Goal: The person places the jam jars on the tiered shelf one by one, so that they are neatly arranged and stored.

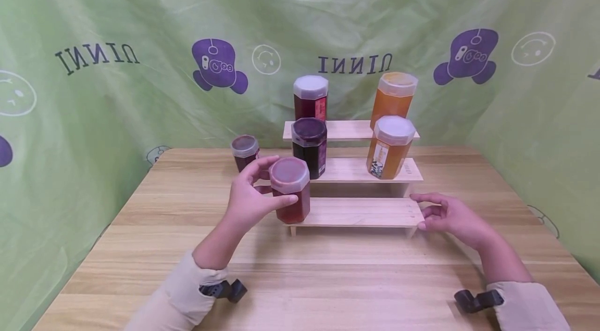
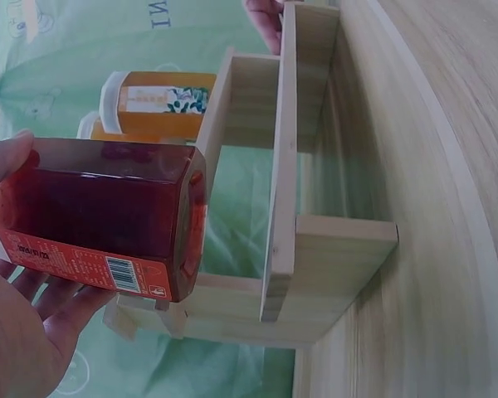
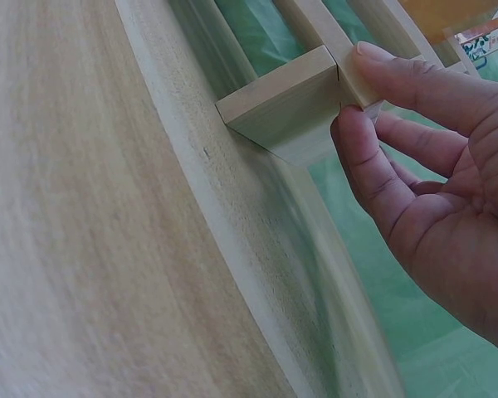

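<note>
My left hand (image 1: pixel 247 196) grips a red eight-sided jar (image 1: pixel 294 206) with a pale lid, fingers and thumb around its upper part. The left wrist view shows the jar held above the left end of the wooden tiered stand (image 1: pixel 358 214)'s lowest step, its printed label (image 2: pixel 83 269) facing that camera. At the other end, my right hand (image 1: pixel 452 216) pinches the corner of that lowest step, with the thumb (image 3: pixel 398 70) on the board. A dark purple jar (image 1: pixel 307 151) and an amber jar (image 1: pixel 391 151) stand on the middle step.
On the top step are another red jar (image 1: pixel 307 104) and an orange jar (image 1: pixel 394 97). A dark jar (image 1: pixel 245 149) stands left of the stand, partly behind my left hand. Wooden tabletop (image 1: pixel 187 216) lies beneath, with a green printed curtain (image 1: pixel 164 8) behind.
</note>
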Action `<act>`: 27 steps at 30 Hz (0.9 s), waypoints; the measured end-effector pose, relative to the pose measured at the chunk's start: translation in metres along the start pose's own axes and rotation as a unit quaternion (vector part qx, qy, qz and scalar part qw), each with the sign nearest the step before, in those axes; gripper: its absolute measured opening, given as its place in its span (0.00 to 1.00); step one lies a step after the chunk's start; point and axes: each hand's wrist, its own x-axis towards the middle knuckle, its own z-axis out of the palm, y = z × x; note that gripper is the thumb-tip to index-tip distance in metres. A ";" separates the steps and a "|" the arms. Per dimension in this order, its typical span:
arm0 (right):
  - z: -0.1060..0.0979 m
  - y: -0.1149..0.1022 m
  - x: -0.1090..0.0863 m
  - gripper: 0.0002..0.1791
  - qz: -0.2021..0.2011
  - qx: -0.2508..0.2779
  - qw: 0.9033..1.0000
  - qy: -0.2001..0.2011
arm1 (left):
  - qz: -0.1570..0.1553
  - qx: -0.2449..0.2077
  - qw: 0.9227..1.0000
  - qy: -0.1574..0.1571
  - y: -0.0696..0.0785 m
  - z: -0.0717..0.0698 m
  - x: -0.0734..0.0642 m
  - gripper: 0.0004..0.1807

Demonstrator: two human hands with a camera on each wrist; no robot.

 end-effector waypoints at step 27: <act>-0.001 -0.002 0.000 0.41 0.006 -0.008 1.000 0.003 | -0.021 -0.035 0.998 -0.048 0.004 0.035 -0.001 0.42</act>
